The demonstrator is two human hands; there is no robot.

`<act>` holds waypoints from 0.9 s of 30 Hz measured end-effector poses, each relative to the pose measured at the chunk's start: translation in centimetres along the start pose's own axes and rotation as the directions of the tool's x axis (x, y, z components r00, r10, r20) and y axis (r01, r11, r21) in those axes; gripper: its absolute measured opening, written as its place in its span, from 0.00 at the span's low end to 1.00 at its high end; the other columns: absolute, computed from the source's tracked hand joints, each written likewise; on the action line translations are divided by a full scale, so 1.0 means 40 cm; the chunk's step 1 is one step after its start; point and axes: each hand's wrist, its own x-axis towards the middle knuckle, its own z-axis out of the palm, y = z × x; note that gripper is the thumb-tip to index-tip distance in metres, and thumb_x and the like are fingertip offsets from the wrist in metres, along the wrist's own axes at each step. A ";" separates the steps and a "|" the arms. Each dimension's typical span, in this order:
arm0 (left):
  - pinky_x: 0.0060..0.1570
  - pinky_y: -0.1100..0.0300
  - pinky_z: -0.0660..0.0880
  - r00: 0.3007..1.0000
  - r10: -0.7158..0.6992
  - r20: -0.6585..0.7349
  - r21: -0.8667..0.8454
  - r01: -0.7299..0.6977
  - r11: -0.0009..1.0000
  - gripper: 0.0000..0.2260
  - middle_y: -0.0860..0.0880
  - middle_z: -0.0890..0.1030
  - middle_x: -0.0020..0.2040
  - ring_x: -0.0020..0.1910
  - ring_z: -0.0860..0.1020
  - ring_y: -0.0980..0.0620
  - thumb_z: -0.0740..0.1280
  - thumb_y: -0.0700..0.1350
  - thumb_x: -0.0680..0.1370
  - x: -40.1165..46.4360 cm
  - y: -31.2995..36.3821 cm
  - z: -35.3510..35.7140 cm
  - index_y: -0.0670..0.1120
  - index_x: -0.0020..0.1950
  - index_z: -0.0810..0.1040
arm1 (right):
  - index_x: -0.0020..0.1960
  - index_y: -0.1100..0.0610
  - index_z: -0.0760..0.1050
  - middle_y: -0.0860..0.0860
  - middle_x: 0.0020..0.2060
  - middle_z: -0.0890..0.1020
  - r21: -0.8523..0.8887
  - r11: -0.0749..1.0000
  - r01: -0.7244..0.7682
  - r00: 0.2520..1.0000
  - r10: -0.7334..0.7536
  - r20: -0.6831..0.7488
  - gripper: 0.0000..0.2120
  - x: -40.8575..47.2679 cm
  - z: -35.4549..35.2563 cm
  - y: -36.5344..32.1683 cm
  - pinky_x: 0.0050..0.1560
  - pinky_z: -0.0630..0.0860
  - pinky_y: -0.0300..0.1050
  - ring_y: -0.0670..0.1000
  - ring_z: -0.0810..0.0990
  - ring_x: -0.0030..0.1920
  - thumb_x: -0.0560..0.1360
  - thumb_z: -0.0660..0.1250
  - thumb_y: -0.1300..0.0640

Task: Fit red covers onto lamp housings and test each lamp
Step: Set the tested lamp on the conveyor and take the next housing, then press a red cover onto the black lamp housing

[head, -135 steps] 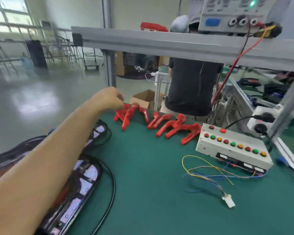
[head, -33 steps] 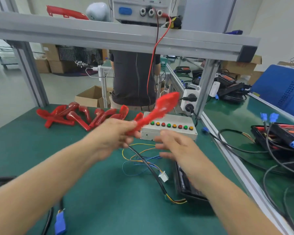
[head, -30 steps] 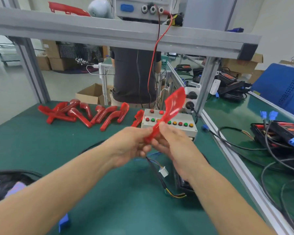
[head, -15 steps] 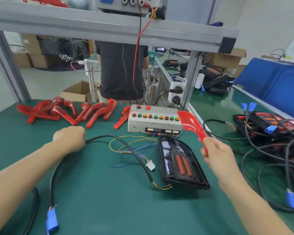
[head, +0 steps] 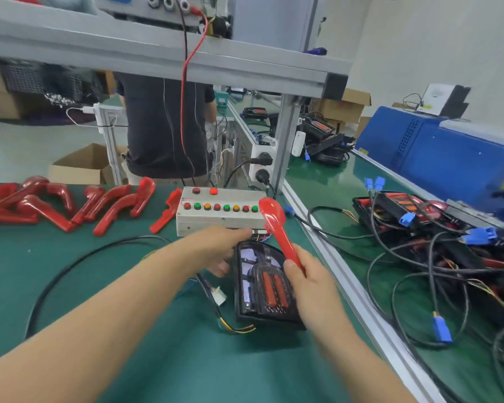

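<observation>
So half a second back our left hand (head: 216,251) was way off to the left by the black cable (head: 79,261); now it's come across to the top-left corner of the lamp housing (head: 266,286). Its fingers are blurred, so we can't tell if they grip the rim or just touch it. That reads to us as steadying the housing for fitting.

Our right hand (head: 306,279) has swung in over the housing too, fingers and thumb curled round the narrow end of the red cover (head: 277,228). The cover isn't seated yet. Its long axis runs up and slightly left from those fingers, broad rounded end pointing away from us toward the button box (head: 218,219), just above the housing.
</observation>
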 end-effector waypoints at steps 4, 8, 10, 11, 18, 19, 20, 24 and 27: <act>0.34 0.57 0.77 0.998 -0.062 0.019 -0.268 0.065 0.961 0.09 0.43 0.81 0.41 0.34 0.79 0.47 0.63 0.46 0.79 0.045 -0.019 0.057 0.41 0.50 0.76 | 0.60 0.45 0.70 0.45 0.51 0.77 -0.322 0.928 0.189 0.980 -0.199 0.002 0.11 -0.043 -0.004 -0.015 0.53 0.70 0.42 0.45 0.74 0.51 0.83 0.51 0.51; 0.27 0.58 0.77 0.995 -0.096 0.028 -0.699 0.088 0.709 0.05 0.43 0.80 0.29 0.24 0.78 0.47 0.60 0.38 0.75 0.032 -0.045 0.063 0.41 0.40 0.73 | 0.71 0.46 0.61 0.43 0.53 0.72 -0.598 0.768 0.228 0.965 -0.262 0.030 0.20 -0.080 -0.012 -0.022 0.53 0.70 0.46 0.48 0.72 0.56 0.81 0.44 0.47; 0.32 0.57 0.76 0.997 -0.073 0.027 -0.795 0.066 0.603 0.07 0.43 0.81 0.31 0.25 0.79 0.47 0.61 0.41 0.76 0.020 -0.062 0.060 0.42 0.40 0.75 | 0.73 0.47 0.60 0.43 0.51 0.71 -0.670 0.701 0.245 0.953 -0.300 0.035 0.20 -0.102 -0.004 -0.035 0.48 0.70 0.44 0.48 0.74 0.53 0.82 0.44 0.48; 0.35 0.56 0.76 0.998 -0.050 0.045 -0.835 0.065 0.547 0.11 0.42 0.82 0.33 0.27 0.80 0.46 0.61 0.46 0.77 0.011 -0.067 0.061 0.42 0.41 0.78 | 0.72 0.49 0.65 0.44 0.48 0.73 -0.712 0.655 0.253 0.946 -0.321 0.041 0.20 -0.112 0.004 -0.041 0.42 0.72 0.42 0.47 0.76 0.48 0.82 0.47 0.49; 0.46 0.48 0.77 0.999 -0.025 -0.028 -0.944 -0.018 0.328 0.28 0.39 0.84 0.49 0.46 0.83 0.40 0.64 0.66 0.72 -0.016 -0.077 0.087 0.42 0.53 0.82 | 0.56 0.57 0.83 0.49 0.35 0.80 -0.810 0.477 0.340 0.830 -0.558 0.019 0.20 -0.149 0.091 -0.055 0.17 0.65 0.37 0.49 0.77 0.27 0.71 0.61 0.50; 0.46 0.48 0.78 0.999 -0.026 -0.047 -0.948 -0.036 0.317 0.28 0.39 0.84 0.48 0.46 0.83 0.40 0.65 0.66 0.72 -0.023 -0.076 0.091 0.42 0.53 0.81 | 0.55 0.57 0.84 0.49 0.35 0.80 -0.821 0.474 0.319 0.833 -0.554 0.004 0.18 -0.146 0.096 -0.055 0.16 0.66 0.38 0.48 0.77 0.27 0.70 0.68 0.50; 0.44 0.49 0.78 0.998 -0.027 -0.061 -0.949 -0.050 0.312 0.28 0.39 0.84 0.48 0.44 0.84 0.40 0.65 0.66 0.72 -0.027 -0.075 0.095 0.42 0.54 0.81 | 0.55 0.58 0.84 0.49 0.35 0.80 -0.829 0.478 0.290 0.843 -0.538 -0.016 0.20 -0.142 0.098 -0.058 0.16 0.66 0.38 0.48 0.78 0.27 0.66 0.75 0.50; 0.41 0.51 0.78 0.997 -0.025 -0.073 -0.967 -0.064 0.248 0.27 0.40 0.84 0.48 0.44 0.84 0.42 0.64 0.65 0.73 -0.038 -0.074 0.103 0.43 0.56 0.81 | 0.55 0.58 0.83 0.50 0.36 0.80 -0.820 0.513 0.254 0.885 -0.466 -0.017 0.28 -0.135 0.106 -0.053 0.16 0.66 0.38 0.49 0.78 0.27 0.56 0.83 0.51; 0.42 0.50 0.79 0.997 0.032 -0.065 -0.975 -0.070 0.209 0.25 0.40 0.84 0.50 0.47 0.83 0.42 0.65 0.63 0.73 -0.046 -0.072 0.106 0.44 0.58 0.80 | 0.55 0.57 0.83 0.50 0.37 0.80 -0.804 0.533 0.263 0.898 -0.439 0.003 0.28 -0.131 0.104 -0.048 0.16 0.65 0.38 0.49 0.77 0.25 0.56 0.83 0.51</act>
